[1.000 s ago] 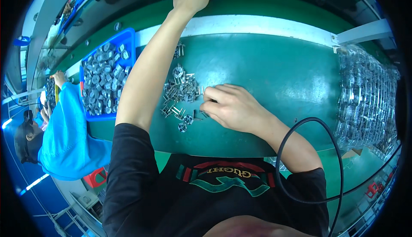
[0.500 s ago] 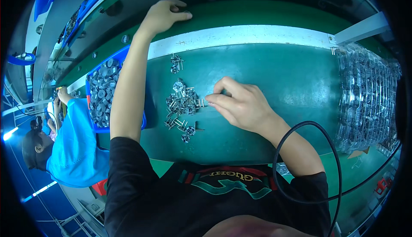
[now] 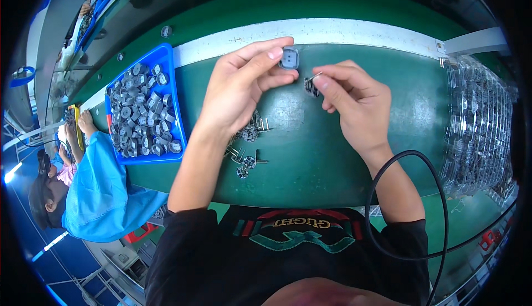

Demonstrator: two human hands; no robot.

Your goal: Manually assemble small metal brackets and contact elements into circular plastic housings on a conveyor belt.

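Between the thumb and fingers of my left hand (image 3: 238, 81) is a small grey plastic housing (image 3: 289, 58), its face with small holes toward me. Just to its right, my right hand (image 3: 357, 98) pinches a small round circuit board with metal pins (image 3: 312, 86). The two parts are close together but apart, above the green table (image 3: 321, 167). Below my left hand lies a pile of similar pinned circuit boards (image 3: 249, 131), partly hidden by that hand and wrist.
A blue bin (image 3: 176, 101) full of grey housings stands on the left. Stacked clear plastic trays (image 3: 476, 123) fill the right side. A white rail (image 3: 221, 45) runs along the far edge, with a green belt (image 3: 238, 15) beyond. A black cable (image 3: 382, 167) loops by my right forearm. A co-worker in blue (image 3: 100, 184) sits left.
My left hand has come back from the belt with a grey housing. My right hand has lifted a pinned circuit board from the pile and moved up and right, near the left hand.
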